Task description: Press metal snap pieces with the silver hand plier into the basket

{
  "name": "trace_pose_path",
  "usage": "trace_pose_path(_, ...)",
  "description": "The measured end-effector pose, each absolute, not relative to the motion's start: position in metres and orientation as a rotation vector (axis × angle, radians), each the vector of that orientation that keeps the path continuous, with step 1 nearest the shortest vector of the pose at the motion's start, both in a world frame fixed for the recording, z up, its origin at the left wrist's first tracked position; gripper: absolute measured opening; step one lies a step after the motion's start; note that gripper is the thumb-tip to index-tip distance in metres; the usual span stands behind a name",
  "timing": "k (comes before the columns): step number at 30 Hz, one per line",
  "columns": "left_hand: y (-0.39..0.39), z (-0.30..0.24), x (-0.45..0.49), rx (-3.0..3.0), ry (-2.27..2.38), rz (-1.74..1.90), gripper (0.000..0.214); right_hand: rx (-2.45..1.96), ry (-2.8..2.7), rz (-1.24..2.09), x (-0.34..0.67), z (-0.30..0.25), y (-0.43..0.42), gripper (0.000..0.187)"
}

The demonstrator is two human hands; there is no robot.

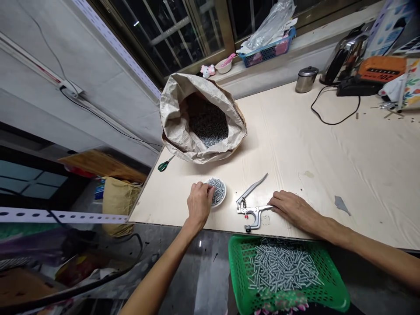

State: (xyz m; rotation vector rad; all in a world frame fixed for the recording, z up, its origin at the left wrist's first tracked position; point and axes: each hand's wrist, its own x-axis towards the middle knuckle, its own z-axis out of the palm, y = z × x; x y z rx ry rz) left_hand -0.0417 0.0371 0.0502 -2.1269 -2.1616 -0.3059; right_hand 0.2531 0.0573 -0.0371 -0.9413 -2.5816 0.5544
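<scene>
My left hand [199, 204] reaches into a small white dish [220, 195] of little metal pieces near the table's front edge, its fingers curled down among them. What they pinch, if anything, is hidden. My right hand [293, 207] lies on the table with its fingers on the lower handle of a silver hand press plier [250, 205], which rests open between the two hands. Below the table edge sits a green plastic basket [241, 271] with several grey metal tubes piled in it.
A big open paper sack [177, 118] full of dark metal pieces stands at the back left. Green-handled scissors [165, 164] lie beside it. A kettle [344, 54], metal tin [306, 78], black cable [331, 118] and boxes crowd the far right.
</scene>
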Motion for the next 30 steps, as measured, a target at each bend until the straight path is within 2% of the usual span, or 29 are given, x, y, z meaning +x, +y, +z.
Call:
trace_pose_path(4, 0.052, 0.044, -0.042, -2.005, -2.361, -0.128, 0.019, -0.957, -2.565, 0.553, 0.253, -0.040, 0.056, 0.020)
trace_pose_path(10, 0.055, 0.041, -0.048, -2.033, -2.445, -0.073, 0.017, -0.943, -2.567, 0.535, 0.253, -0.036, 0.056, 0.020)
trace_pose_path(12, 0.052, 0.045, -0.049, -2.053, -2.422, -0.199, 0.018, -0.939, -2.564, 0.517, 0.253, -0.035, 0.056, 0.020)
trace_pose_path(15, 0.040, 0.053, -0.039, -2.090, -2.469, -0.624, 0.017, -0.944, -2.572, 0.488, 0.252, -0.033, 0.056, 0.020)
trace_pose_path(19, 0.013, 0.050, -0.006, -2.218, -2.959, -1.078, 0.025, -0.963, -2.585, 0.392, 0.251, -0.033, 0.055, 0.021)
trace_pose_path(22, -0.003, 0.033, 0.015, -2.201, -3.162, -1.136, 0.029, -0.949, -2.597, 0.256, 0.251, -0.034, 0.052, 0.023)
trace_pose_path(30, -0.016, 0.008, 0.022, -2.113, -3.284, -1.052, 0.034, -0.906, -2.647, 0.034, 0.256, -0.030, 0.042, 0.029)
